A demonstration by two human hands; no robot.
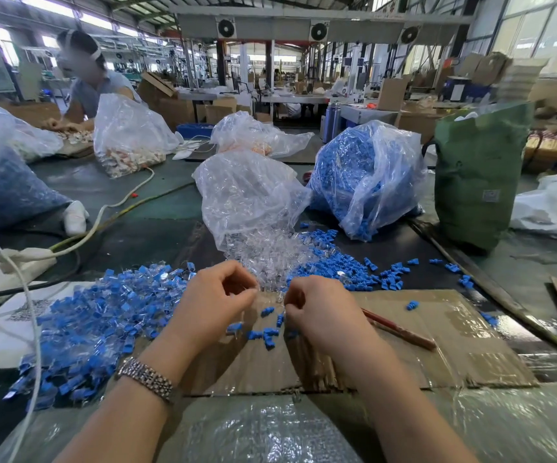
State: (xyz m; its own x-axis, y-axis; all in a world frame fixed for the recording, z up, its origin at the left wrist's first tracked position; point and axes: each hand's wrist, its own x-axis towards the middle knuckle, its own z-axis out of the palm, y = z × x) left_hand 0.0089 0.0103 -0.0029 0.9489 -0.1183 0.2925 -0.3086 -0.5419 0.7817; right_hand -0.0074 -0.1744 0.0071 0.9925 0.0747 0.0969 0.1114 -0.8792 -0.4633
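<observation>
Bubble wrap [253, 429] is lying along the bottom edge; at frame centre the left hand [217, 299] is pinching what is probably a clear connector [256, 289]; the right hand [317, 312] is showing tightly curled fingers, contents untellable; parts should be meeting squarely above the cardboard [454, 329].

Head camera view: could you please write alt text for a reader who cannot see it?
A person's left hand and right hand work with curled fingers over a cardboard sheet, before a clear bag spilling clear plastic pieces beside loose blue caps. A heap of blue-and-clear pieces lies at the left.
</observation>
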